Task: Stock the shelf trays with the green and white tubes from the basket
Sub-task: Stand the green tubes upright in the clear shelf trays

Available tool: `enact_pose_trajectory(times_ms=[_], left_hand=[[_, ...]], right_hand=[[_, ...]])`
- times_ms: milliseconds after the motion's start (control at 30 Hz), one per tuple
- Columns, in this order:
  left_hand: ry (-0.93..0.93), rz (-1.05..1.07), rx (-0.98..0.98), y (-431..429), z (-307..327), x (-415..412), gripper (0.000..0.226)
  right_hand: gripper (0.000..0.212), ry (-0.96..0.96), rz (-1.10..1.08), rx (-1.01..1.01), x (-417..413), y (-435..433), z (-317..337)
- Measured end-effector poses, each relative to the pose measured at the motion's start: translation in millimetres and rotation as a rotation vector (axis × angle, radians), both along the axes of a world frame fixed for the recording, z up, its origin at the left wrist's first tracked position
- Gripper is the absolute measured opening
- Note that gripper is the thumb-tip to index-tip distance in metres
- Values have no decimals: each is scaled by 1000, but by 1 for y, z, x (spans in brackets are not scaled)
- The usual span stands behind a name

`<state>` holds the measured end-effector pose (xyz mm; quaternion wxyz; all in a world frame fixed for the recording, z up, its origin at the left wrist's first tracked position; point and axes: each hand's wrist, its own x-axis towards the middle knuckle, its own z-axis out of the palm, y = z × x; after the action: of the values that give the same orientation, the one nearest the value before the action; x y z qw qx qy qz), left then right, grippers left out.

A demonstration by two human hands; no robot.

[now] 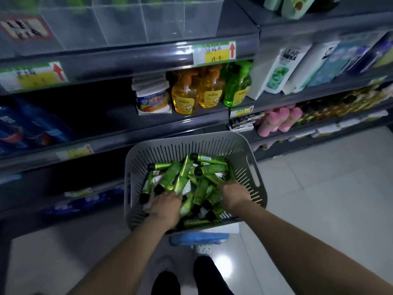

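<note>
Inspector: Where do the green and white tubes lie?

Recorder: All in the grey slotted basket, heaped and crossing one another, with no common heading. The topmost tube lies by the far wall, long axis left to right, black cap to the left. Another lower on the left lies likewise. A third runs diagonally, cap toward the near left corner.

Inspector: The hands?

Recorder: Both are down in the heap. The left hand is over the near left part, fingers sunk among tubes. The right hand is close to the right wall, fingertips buried. Grasping or slack — cannot tell for either; the fingers are hidden.

Inspector: Surroundings?

Recorder: A blue object shows just under the basket's near edge, over a pale tiled floor. Dark shelving stands behind. Clear trays sit on the top shelf. Yellow pump bottles and a green bottle stand one shelf lower — pink bottles lower right.
</note>
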<state>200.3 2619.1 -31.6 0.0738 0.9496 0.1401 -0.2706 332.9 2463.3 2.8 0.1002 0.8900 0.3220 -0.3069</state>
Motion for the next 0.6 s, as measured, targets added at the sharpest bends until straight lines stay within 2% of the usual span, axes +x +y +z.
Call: enact_pose_trajectory(times_ms=[167,300,433,533,600], left_hand=[[95,82,-88,-7,-34,13,42],[170,164,-195,-10,-51,18,51],[110,245,-222,-9,-61,20,37],[101,269,-258,-7,-61,22,35],[109,305,-281,-3,-56,23,33]], right_hand=[[45,56,46,-62,22,-7,-31],[49,74,128,-97,36,-5,-50],[49,16,271,-150,44,-3,-62],[51,-54,369,-145,48,-2,-60],[47,-34,407,-127,53,-2,-57]])
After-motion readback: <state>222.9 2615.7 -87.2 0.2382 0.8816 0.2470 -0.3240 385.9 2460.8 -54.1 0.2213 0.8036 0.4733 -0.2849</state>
